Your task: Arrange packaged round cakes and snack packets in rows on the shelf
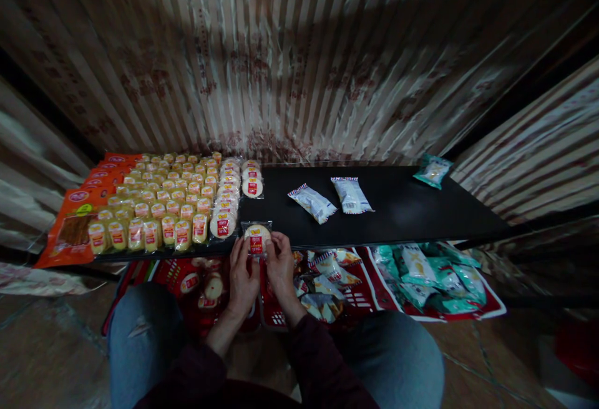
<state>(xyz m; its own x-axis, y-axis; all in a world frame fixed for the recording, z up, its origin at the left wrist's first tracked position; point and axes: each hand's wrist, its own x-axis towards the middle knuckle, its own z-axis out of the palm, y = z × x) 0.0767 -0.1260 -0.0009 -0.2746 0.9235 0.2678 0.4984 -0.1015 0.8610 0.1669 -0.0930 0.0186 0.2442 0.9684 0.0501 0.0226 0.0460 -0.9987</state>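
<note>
Your left grip [243, 275] and right grip [281, 266] both pinch a cake packet [257, 238] just ahead. Setting it down likely calls for aligning with the rows [178, 209] leftward.

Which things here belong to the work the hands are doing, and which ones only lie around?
In the work: round cake packet, held by left hand and right hand; rows of snack packets beside it; black table.
Lying about: white packets; teal packet at the far edge; orange bags.
</note>
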